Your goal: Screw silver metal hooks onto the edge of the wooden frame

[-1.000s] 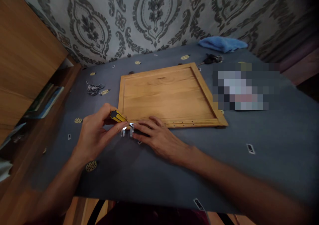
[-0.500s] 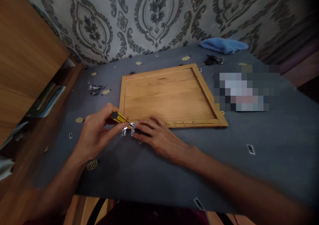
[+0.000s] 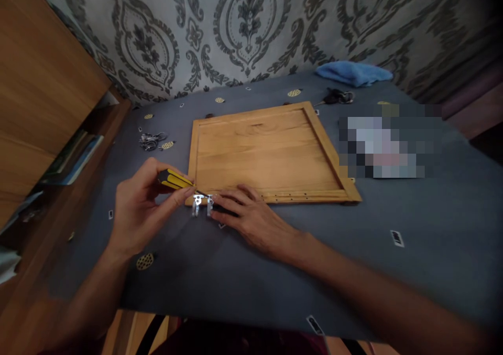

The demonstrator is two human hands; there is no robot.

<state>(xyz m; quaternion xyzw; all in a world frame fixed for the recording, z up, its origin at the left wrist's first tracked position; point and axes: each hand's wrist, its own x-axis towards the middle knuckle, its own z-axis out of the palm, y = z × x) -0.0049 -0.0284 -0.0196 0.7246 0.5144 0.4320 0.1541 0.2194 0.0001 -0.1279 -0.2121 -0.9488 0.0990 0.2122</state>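
Note:
My left hand (image 3: pixel 145 208) is closed around the yellow and black handle of a screwdriver (image 3: pixel 175 179). Its thin shaft slants down to the right, ending at a shiny metal hinge (image 3: pixel 198 200). The hinge sits on the near edge of a framed wooden panel (image 3: pixel 251 156), toward the left corner, with two prongs sticking out over the tablecloth. My right hand (image 3: pixel 255 218) lies palm down along that edge. Thumb and index finger press at the hinge's right prong, while the other fingers rest on the frame. The screwdriver's very tip is hidden by the fingertips.
Loose small metal parts (image 3: pixel 151 141) lie left of the panel. Behind it are a dark cord-like bundle (image 3: pixel 338 97) and a blue cloth (image 3: pixel 353 73); a blurred-out item (image 3: pixel 389 150) is at the right. A wooden cabinet (image 3: pixel 43 82) borders the table's left side.
My left hand has shifted left and slightly down with the screwdriver, whose handle now lies flatter and shows more shaft. The hinge is less covered. My right hand stays in place.

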